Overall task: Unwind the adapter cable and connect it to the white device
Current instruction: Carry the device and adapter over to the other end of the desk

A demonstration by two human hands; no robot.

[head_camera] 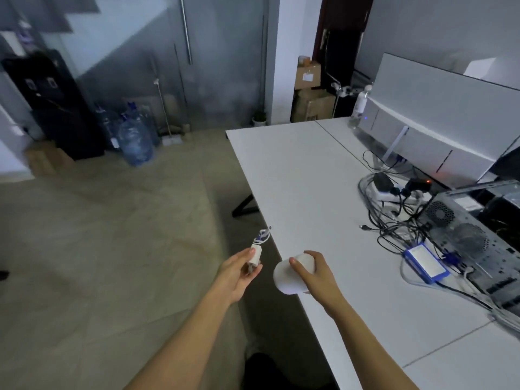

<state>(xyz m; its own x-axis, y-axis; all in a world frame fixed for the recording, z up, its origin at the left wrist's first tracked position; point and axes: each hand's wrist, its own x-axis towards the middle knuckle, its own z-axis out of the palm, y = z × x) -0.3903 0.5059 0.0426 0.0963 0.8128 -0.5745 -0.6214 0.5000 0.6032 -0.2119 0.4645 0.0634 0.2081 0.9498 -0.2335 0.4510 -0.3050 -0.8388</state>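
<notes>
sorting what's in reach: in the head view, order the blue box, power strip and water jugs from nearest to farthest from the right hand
1. blue box, on the table to the right of the right hand.
2. power strip, farther back on the table.
3. water jugs, on the floor, far left.
</notes>
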